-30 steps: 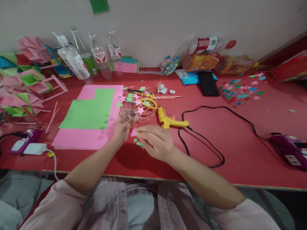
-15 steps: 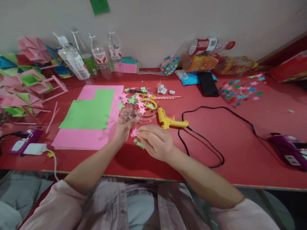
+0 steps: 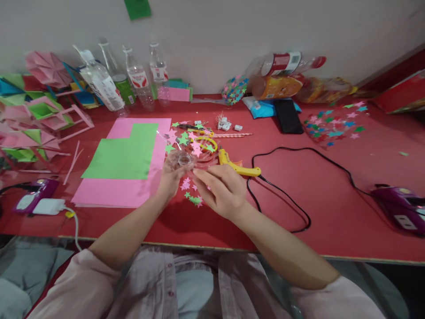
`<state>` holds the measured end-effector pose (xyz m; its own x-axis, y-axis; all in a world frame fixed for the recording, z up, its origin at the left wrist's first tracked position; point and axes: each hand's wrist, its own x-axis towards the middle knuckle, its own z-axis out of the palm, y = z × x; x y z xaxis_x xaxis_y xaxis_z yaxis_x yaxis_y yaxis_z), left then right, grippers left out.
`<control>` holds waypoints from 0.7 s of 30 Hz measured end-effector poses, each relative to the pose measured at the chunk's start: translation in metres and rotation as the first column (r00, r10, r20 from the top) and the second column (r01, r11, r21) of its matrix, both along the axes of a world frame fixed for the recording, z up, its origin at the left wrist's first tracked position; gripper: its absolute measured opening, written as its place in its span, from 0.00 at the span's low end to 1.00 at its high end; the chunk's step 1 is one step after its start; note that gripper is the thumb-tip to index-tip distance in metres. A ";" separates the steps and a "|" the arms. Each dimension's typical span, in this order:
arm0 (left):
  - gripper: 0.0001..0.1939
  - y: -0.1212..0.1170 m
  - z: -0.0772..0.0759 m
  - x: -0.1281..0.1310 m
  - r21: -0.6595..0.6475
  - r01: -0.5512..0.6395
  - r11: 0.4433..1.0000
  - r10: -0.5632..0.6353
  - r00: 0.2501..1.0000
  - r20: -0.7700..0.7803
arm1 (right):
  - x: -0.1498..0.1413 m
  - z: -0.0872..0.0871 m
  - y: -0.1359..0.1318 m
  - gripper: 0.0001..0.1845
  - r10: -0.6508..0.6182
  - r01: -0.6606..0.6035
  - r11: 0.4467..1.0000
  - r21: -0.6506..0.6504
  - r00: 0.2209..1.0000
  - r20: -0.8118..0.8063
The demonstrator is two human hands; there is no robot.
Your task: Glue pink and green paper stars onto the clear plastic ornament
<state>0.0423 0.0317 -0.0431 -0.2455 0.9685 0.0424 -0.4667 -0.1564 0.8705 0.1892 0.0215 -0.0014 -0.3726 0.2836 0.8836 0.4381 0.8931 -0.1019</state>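
Note:
My left hand (image 3: pixel 170 179) is closed around the neck of a cut clear plastic bottle (image 3: pixel 184 159), whose open mouth faces me. Pink and green paper stars (image 3: pixel 183 138) sit on its splayed strips on the far side. My right hand (image 3: pixel 223 188) is pinched close beside the bottle neck; what lies between its fingertips is too small to make out. Under the hands, small loose pink and green stars (image 3: pixel 194 200) are scattered on the table. The yellow glue gun (image 3: pixel 237 168) lies just beyond my right hand, partly hidden by it.
Green paper (image 3: pixel 122 155) lies on pink sheets at left. Yellow-handled scissors (image 3: pixel 207 142) are behind the bottle. A black cord (image 3: pixel 299 149) loops across the right side to a purple power strip (image 3: pixel 400 208). Bottles (image 3: pixel 141 82) and a phone (image 3: pixel 288 116) are near the wall.
My right hand has moved up and slightly right from the loose stars to the bottle neck, uncovering more of them. The left hand keeps its hold, almost unmoved.

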 end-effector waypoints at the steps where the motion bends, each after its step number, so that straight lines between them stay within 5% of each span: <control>1: 0.20 0.000 0.000 0.000 -0.002 -0.002 1.000 0.002 1.000 -0.010 | 0.001 0.001 0.001 0.15 0.007 -0.007 1.000 0.000 1.000 -0.009; 8: 0.18 0.000 -0.001 -0.003 0.000 -0.016 1.000 0.016 1.000 -0.002 | 0.004 0.001 0.001 0.10 0.067 -0.066 0.995 -0.078 0.998 0.005; 13: 0.17 0.000 0.000 -0.003 0.020 -0.018 1.000 0.018 1.000 0.009 | -0.003 -0.012 0.003 0.12 -0.010 0.042 0.981 -0.187 0.986 0.169; 21: 0.18 -0.003 0.005 0.002 -0.031 -0.017 0.999 0.018 0.999 0.029 | 0.000 -0.017 0.005 0.09 -0.009 0.032 0.994 -0.104 0.977 0.212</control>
<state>0.0439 0.0291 -0.0383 -0.2628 0.9648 0.0056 -0.4893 -0.1383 0.8611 0.1892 0.0264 -0.0188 -0.5404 0.3809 0.7503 0.4777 0.8729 -0.0990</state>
